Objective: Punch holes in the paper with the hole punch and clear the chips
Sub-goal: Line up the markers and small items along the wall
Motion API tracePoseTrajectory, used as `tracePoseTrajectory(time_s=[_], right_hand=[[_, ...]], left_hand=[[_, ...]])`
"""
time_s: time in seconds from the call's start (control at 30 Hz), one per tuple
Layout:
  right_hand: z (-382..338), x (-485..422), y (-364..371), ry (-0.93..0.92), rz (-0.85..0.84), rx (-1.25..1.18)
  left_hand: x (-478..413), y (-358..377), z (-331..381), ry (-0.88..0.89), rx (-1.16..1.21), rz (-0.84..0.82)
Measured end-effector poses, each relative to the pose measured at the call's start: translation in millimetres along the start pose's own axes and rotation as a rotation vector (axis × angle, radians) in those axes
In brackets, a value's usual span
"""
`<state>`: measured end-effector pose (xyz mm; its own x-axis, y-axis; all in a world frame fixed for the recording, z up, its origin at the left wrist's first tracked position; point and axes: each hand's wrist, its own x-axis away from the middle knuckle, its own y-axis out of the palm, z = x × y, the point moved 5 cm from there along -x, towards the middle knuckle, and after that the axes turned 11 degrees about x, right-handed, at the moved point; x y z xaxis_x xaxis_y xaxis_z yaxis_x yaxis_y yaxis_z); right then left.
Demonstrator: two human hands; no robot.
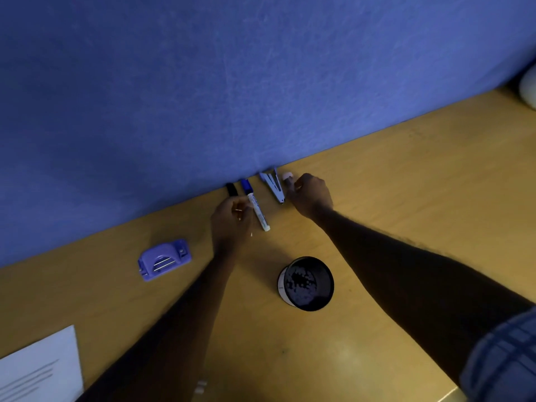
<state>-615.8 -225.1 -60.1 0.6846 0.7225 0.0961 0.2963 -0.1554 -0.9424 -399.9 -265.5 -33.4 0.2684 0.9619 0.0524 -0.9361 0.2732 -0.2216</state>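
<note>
Head view: the purple hole punch [164, 259] sits lower left of centre on the wooden surface [406, 181], 2 metal strips showing. Printed paper [40, 369] lies bottom left. Left hand [232, 221] curled, grip unclear; right hand [311, 195] pinches a pale eraser [288, 177].

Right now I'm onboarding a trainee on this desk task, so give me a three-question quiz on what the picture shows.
1. True or false: the hole punch is in one of the hands.
2. Which lies nearest the left hand? A) the paper B) the white marker C) the black cup
3. Fill in: the right hand is beside the ______ near the blue partition.

Key: 1 false, it lies untouched on the desk; 2 B; 3 stapler.
</note>
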Motion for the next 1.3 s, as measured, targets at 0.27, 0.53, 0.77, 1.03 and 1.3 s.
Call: tracePoseTrajectory(time_s=[0.27, 0.53, 0.77, 1.03, 1.3], right_hand=[[0.2, 2.2, -0.1, -0.009, -0.024, -0.017], [11.6, 11.2, -5.9, 0.058, -0.149, -0.113], [17.2, 32.4, -28.2, -0.039, -0.164, -0.011], [-29.9, 80.6, -64.8, -0.256, -0.049, 0.062], [-101.0, 164.9, -72.9, -0.503, -0.051, 0.06]], left_hand=[[9.2, -18.4, -11.9, 0.01, 0.021, 0.038], [22.6, -25.5, -10.8, 0.003, -0.005, 0.012], [46.2, -45.7, -14.8, -0.032, -0.069, -0.036], [87.3, -102.1, -20.2, -0.057, -0.203, -0.03], [137.7, -177.3, -42.3, -0.074, -0.245, 0.072]])
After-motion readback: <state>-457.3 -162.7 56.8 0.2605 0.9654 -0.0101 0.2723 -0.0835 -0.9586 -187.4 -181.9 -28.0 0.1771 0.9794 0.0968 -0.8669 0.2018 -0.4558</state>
